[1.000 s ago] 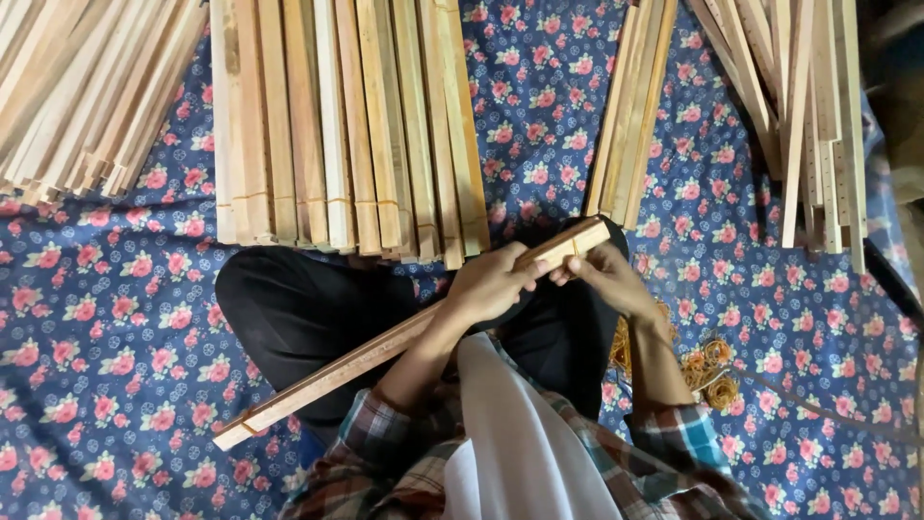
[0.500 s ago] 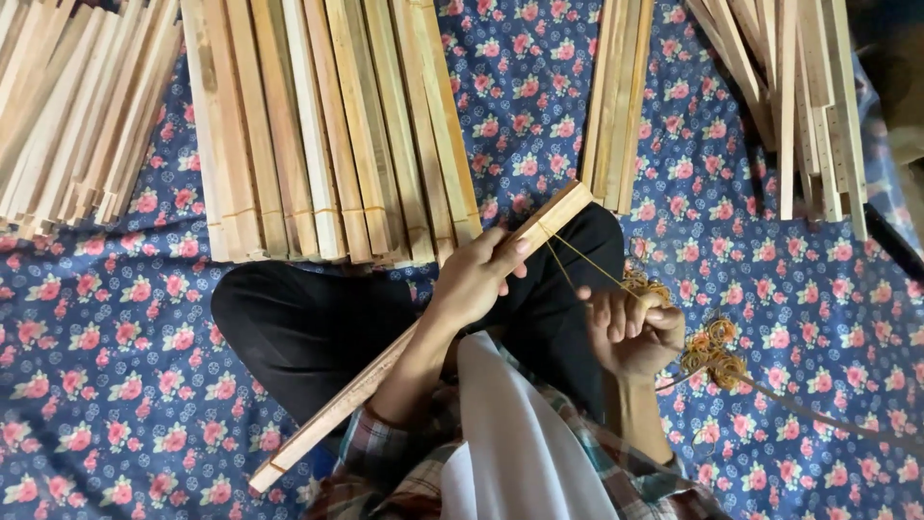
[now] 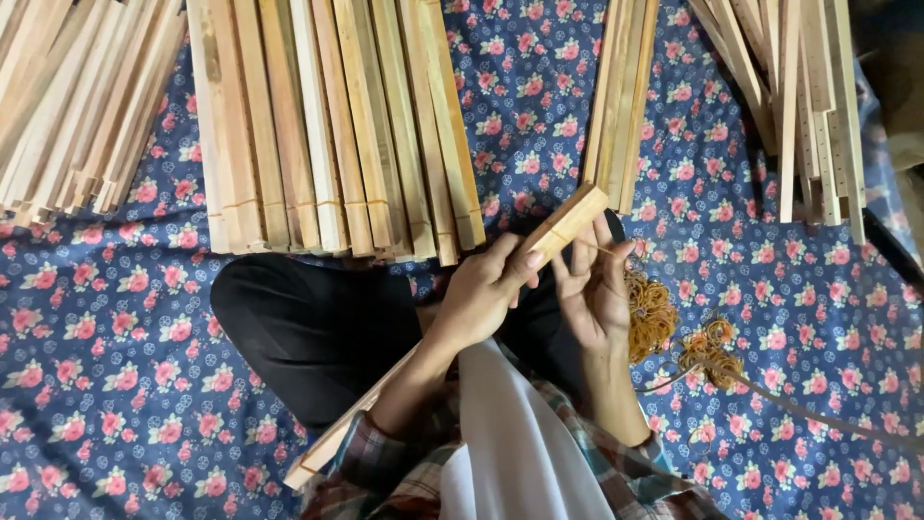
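Observation:
My left hand (image 3: 486,289) grips a long bundle of wooden slats (image 3: 568,220) that runs diagonally across my lap, from lower left up to the right. Just right of it, my right hand (image 3: 589,289) is raised with fingers spread, a thin rubber band stretched from them toward the bundle's upper end. A heap of yellow-brown rubber bands (image 3: 653,313) lies beside my right wrist, with a second clump (image 3: 710,356) further right. I sit cross-legged in dark trousers (image 3: 318,327).
Banded slat bundles (image 3: 332,125) lie in a row ahead of my knees on a blue flowered cloth (image 3: 106,385). More slats are piled at far left (image 3: 67,106), a narrow stack (image 3: 621,96) sits ahead right, loose slats (image 3: 808,106) at far right.
My right hand left the bundle's end, dipped to the rubber band heap, and has come back up beside the bundle with a band. The left hand kept its grip.

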